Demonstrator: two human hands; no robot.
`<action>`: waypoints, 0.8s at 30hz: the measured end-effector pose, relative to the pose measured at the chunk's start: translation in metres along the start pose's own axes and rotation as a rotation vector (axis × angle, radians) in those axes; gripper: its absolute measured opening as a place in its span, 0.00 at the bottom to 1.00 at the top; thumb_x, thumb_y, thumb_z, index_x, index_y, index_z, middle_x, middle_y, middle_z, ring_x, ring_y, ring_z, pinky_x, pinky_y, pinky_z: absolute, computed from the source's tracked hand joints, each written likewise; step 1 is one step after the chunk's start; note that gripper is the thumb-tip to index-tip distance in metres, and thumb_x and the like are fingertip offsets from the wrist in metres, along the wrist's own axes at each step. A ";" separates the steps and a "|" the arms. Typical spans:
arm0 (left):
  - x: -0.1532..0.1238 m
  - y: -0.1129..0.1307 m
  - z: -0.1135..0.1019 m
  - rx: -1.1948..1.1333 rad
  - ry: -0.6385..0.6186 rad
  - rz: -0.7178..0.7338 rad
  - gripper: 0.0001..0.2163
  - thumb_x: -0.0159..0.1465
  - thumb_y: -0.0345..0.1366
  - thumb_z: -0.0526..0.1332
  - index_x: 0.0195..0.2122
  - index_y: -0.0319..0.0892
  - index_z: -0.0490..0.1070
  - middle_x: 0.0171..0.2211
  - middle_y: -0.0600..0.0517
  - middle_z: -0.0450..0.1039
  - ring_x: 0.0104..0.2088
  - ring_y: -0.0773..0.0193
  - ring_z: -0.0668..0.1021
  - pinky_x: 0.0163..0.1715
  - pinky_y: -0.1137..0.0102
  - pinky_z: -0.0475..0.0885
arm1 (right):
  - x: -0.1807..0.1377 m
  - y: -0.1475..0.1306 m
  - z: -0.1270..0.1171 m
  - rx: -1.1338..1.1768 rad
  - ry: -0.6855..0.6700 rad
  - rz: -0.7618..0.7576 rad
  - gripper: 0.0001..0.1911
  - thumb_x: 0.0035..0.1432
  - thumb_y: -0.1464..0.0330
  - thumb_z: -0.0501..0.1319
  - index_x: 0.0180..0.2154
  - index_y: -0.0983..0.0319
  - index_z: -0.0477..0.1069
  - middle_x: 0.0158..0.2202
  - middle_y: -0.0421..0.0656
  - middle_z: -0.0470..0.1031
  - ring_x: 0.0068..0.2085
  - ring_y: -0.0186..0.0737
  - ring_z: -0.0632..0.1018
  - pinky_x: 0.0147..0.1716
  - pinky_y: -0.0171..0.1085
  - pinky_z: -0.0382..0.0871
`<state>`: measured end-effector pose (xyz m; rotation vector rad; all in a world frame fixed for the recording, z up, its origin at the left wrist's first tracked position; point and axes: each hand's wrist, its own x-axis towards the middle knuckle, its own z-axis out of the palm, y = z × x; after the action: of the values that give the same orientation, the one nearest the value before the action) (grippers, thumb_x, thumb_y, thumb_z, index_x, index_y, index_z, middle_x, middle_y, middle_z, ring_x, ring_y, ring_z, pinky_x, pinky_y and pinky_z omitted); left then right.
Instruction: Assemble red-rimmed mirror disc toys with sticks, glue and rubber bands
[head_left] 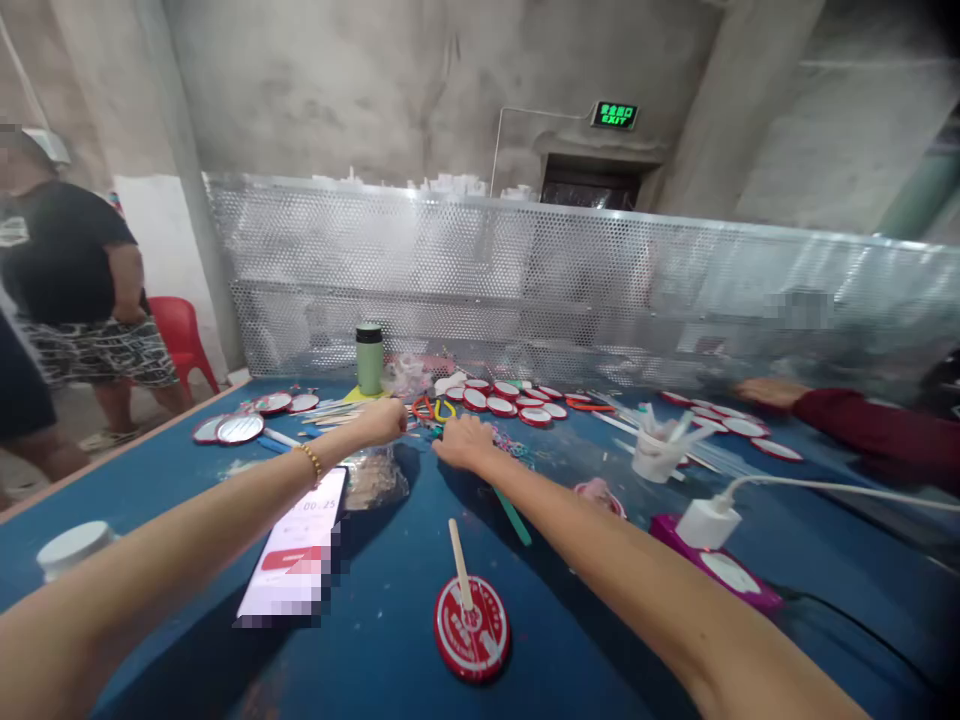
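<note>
Both arms stretch out over the blue table (390,600). My left hand (384,422) is closed in a loose fist above a clear plastic bag (375,478) of light-brown pieces; anything inside the fist is hidden. My right hand (466,440) rests with curled fingers on a heap of coloured strands (514,447), its fingertips hidden. Orange and yellow plier handles (444,410) lie just beyond it. From beneath the right forearm sticks a green strip (513,516). Nearest me lies a round red lid (474,640) with white print and a wooden stick (459,560) on it.
A lit phone (296,550) lies under my left forearm, near a white jar (75,548). Behind stand a green bottle (369,360) and several red-rimmed discs (504,405). Rightward are a white cup (664,450), a plugged-in charger (709,522) and another person's hand (772,393).
</note>
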<state>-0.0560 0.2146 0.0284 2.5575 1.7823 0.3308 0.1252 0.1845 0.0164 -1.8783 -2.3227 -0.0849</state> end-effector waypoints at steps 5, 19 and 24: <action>0.005 -0.007 0.007 0.043 -0.011 0.052 0.10 0.53 0.26 0.63 0.32 0.43 0.81 0.33 0.50 0.82 0.35 0.62 0.80 0.35 0.75 0.70 | 0.003 -0.007 0.013 -0.095 0.009 0.018 0.26 0.61 0.52 0.54 0.55 0.57 0.70 0.56 0.55 0.70 0.58 0.59 0.70 0.53 0.51 0.63; 0.000 -0.006 0.015 0.161 -0.001 0.050 0.09 0.57 0.28 0.60 0.33 0.39 0.81 0.36 0.41 0.81 0.39 0.56 0.81 0.40 0.71 0.72 | -0.004 0.161 -0.058 -0.291 -0.137 0.586 0.18 0.65 0.63 0.60 0.54 0.63 0.68 0.53 0.48 0.71 0.48 0.44 0.76 0.46 0.48 0.74; 0.000 0.000 0.005 0.160 0.020 0.030 0.10 0.60 0.35 0.59 0.32 0.38 0.80 0.34 0.41 0.81 0.36 0.57 0.81 0.37 0.71 0.71 | -0.008 0.192 -0.038 -0.274 -0.276 0.735 0.18 0.65 0.63 0.60 0.54 0.63 0.68 0.53 0.48 0.71 0.48 0.44 0.76 0.46 0.48 0.74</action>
<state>-0.0553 0.2150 0.0236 2.6994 1.8503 0.2237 0.3172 0.2118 0.0429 -2.9159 -1.6602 -0.0593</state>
